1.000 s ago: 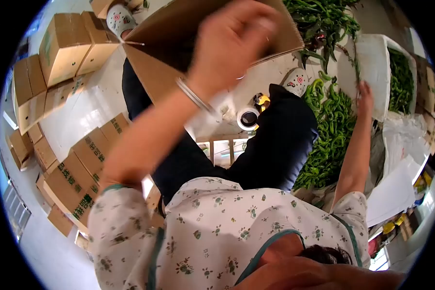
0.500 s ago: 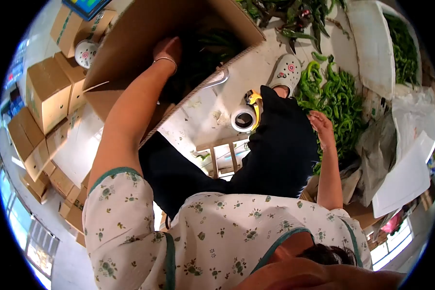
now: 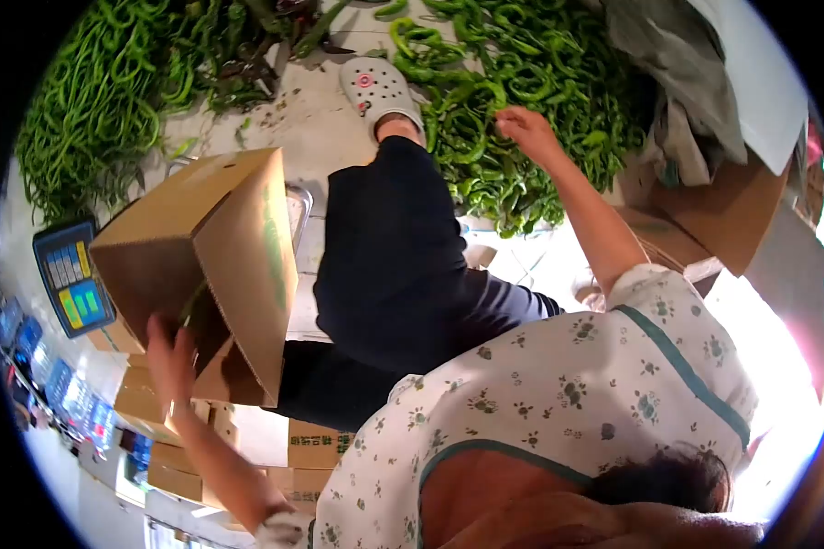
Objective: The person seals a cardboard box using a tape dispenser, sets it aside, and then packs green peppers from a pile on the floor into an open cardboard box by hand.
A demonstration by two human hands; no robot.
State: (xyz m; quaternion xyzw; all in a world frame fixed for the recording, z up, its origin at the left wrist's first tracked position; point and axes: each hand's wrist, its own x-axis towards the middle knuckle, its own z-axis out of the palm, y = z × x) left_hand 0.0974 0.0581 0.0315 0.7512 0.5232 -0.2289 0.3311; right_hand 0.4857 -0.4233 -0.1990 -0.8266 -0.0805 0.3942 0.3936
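Note:
My left hand (image 3: 169, 361) is at the open mouth of a cardboard box (image 3: 244, 265), its fingers around a long green pepper (image 3: 195, 304) that points into the dark inside. The box lies tilted beside my leg, and its contents are mostly hidden. My right hand (image 3: 529, 135) hovers over the left part of a heap of curled green peppers (image 3: 558, 87). Its fingers are bent together at the tips; whether a pepper is between them I cannot make out.
A blue scale display (image 3: 71, 279) stands left of the box. More long green peppers (image 3: 96, 110) and darker ones lie on the floor ahead. My shoe (image 3: 380, 91) stands between the heaps. Stacked cartons (image 3: 320, 444) and water bottles (image 3: 78, 393) are at left; grey sheeting (image 3: 682, 73) at right.
The view has turned to the left heap and the scale. My left hand has come from deep inside the box to its mouth. My right hand has reached forward over the curled peppers.

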